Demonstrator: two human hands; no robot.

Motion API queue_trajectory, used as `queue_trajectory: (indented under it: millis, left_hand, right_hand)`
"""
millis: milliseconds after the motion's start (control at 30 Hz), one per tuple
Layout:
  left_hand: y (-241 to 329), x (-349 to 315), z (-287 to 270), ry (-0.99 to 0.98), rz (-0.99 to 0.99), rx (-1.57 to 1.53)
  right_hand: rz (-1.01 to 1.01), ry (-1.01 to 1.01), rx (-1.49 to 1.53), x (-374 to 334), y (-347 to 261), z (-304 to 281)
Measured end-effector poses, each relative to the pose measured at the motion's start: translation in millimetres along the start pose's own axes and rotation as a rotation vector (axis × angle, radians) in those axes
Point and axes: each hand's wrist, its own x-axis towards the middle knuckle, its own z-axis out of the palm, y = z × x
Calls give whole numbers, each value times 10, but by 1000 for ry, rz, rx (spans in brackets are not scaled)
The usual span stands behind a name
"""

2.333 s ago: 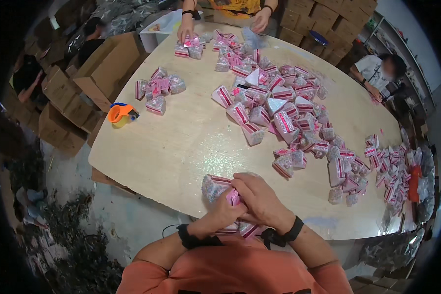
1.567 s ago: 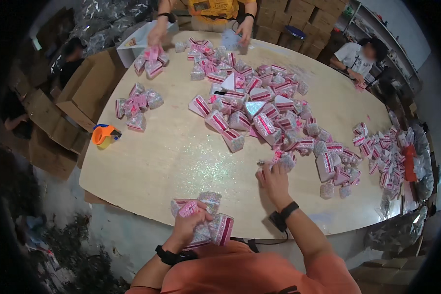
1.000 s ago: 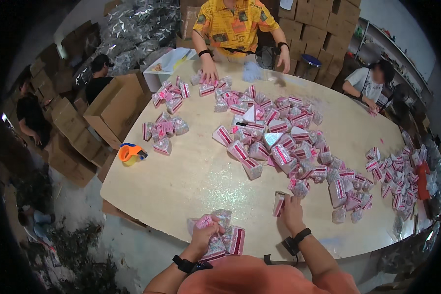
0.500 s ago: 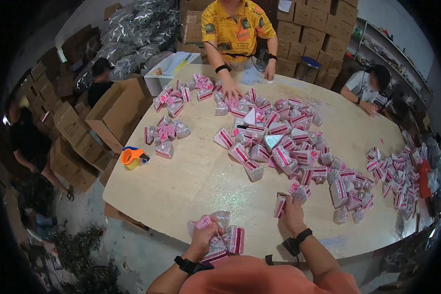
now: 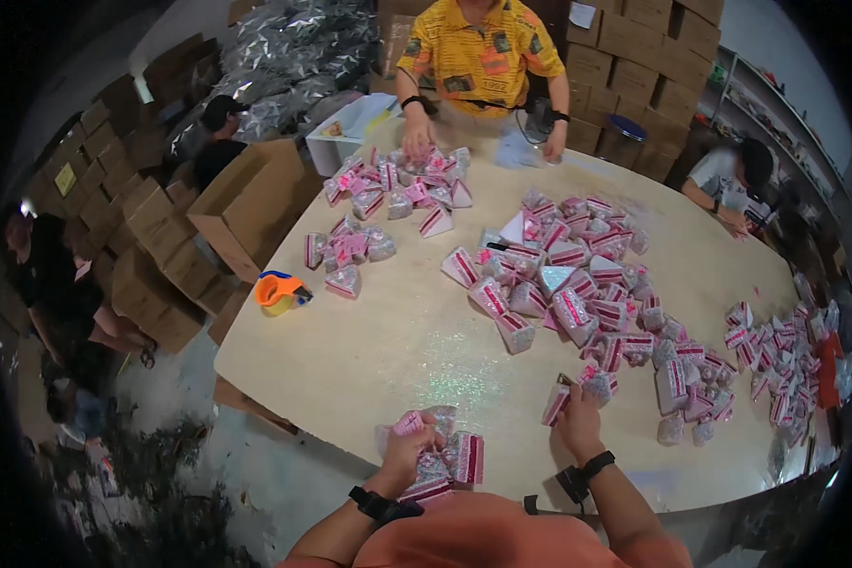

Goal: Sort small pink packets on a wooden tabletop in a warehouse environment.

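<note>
Having reached out from the bundle, the right hand (image 5: 577,417) is closing on a packet (image 5: 556,404) while the left hand (image 5: 409,452) is clamping the gathered packets (image 5: 442,459) at the near bench (image 5: 388,350) edge, so carrying it back looks next.

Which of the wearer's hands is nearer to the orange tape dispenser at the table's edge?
Left. The left hand holds a stack of packets at the near edge, right of and below the tape dispenser. The right hand is farther right.

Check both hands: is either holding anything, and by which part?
The left hand presses on top of a small stack of pink-striped packets at the table's near edge. The right hand grips one packet by its lower end.
</note>
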Motion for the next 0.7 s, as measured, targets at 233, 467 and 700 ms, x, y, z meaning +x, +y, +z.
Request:
queue_trajectory:
  millis: [233,467,700]
  left_hand:
    - [-21,47,-82,20,-7,1]
    - [7,115,-91,60,0,-52]
    - [167,142,-96,111,42,-86]
  right_hand:
    - [-31,21,15,17,62,100]
    - [-88,80,19,16,144,185]
    - [-40,20,80,34,-21,68]
